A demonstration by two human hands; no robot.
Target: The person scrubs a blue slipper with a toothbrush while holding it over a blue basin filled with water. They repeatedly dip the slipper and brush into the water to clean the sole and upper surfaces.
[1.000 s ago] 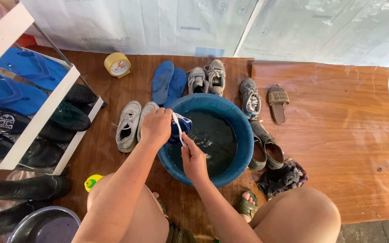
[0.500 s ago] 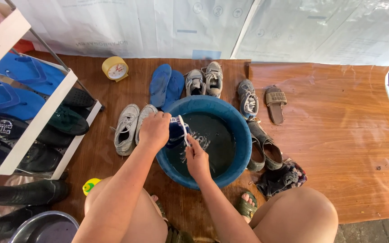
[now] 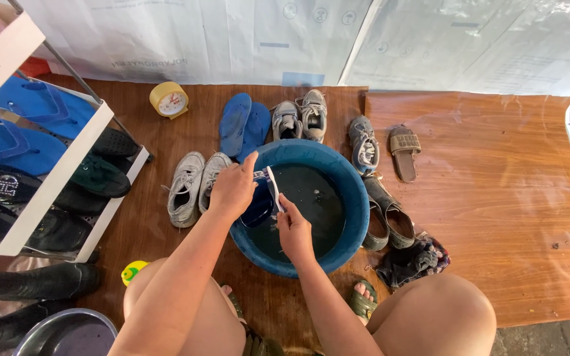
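Observation:
A round blue basin (image 3: 351, 198) of dark water stands on the wooden floor in front of my knees. My left hand (image 3: 233, 188) holds a dark blue shoe (image 3: 258, 204) over the basin's left side. My right hand (image 3: 293, 231) grips a white brush (image 3: 274, 188) whose head rests against the shoe. White sneakers (image 3: 189, 186) lie just left of the basin, close to my left hand.
Blue flip-flops (image 3: 242, 125), grey sneakers (image 3: 301, 115), a grey shoe (image 3: 364, 142), a brown slide (image 3: 405, 151) and dark shoes (image 3: 387, 217) ring the basin. A white shoe rack (image 3: 54, 178) stands left, a yellow clock (image 3: 169, 99) behind, a metal bowl (image 3: 67, 333) at lower left.
The brush has slid along the shoe and my right hand has shifted slightly toward me. The left hand keeps the shoe in about the same spot over the basin.

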